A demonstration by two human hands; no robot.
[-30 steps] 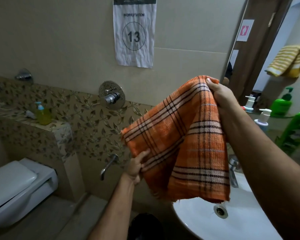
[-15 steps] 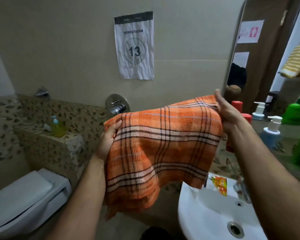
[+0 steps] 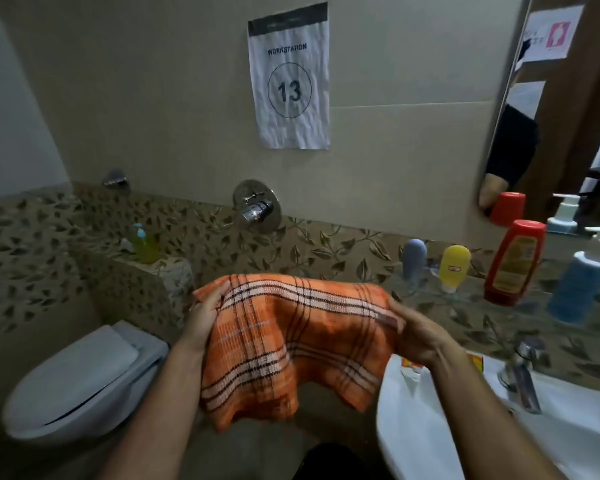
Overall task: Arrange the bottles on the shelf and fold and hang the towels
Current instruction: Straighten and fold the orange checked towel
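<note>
Head view shows an orange towel (image 3: 291, 341) with dark brown and white plaid stripes, held up in the air in front of the person, between the toilet (image 3: 80, 379) and the white sink (image 3: 430, 427). It is doubled over, its top edge stretched almost level between the two hands, and the lower part hangs in loose folds with an uneven bottom hem. The left hand (image 3: 201, 323) grips the towel's upper left corner, fingers curled behind the cloth and thumb over the front. The right hand (image 3: 420, 336) pinches the upper right corner, fingers closed on the fabric; this hand is blurred, so the exact lie of each finger is unclear. Behind the towel, along the patterned ledge by the mirror, stand a grey bottle (image 3: 414, 259), a yellow bottle (image 3: 453, 266), a red bottle (image 3: 513, 263) and a blue pump bottle (image 3: 582, 282). A sheet reading "WORKSTATION 13" (image 3: 289, 77) hangs on the tiled wall above.
</note>
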